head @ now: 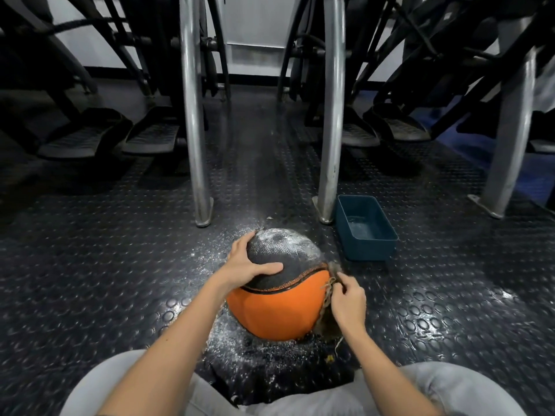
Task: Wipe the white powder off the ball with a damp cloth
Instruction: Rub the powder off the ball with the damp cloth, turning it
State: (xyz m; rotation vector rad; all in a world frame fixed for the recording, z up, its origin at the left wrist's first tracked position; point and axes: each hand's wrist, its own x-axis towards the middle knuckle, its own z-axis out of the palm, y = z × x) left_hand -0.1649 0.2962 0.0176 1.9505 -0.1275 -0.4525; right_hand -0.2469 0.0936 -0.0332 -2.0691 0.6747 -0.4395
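A person knelt on a dark studded rubber floor (105, 280), seen from their own head looking down. Their knees in pale grey trousers (450, 391) filled the near edge of the view.

Just beyond the knees, in the middle of the floor, sat a medicine ball (279, 307), orange on its near half and black on its far half. White powder (282, 238) dusted the far top of the black part. More powder lay scattered on the floor around the ball's base.

The left hand (249, 262) lay spread over the left top of the ball. Its fingers were splayed and reached toward the far side, its thumb stretched out to the right, and it gripped nothing.

The right hand (348, 301) was at the ball's right side. Its fingers were curled and pinched a frayed brown cloth (334, 269), which hung against the ball's right flank.

A dark teal plastic tub (368, 250) stood on the floor just to the far right of the ball. Whether it held water could not be told.

Farther off, two steel posts (195, 145) (330, 145) rose from the floor. Black exercise-machine pedals (150, 136) stood on either side of them.
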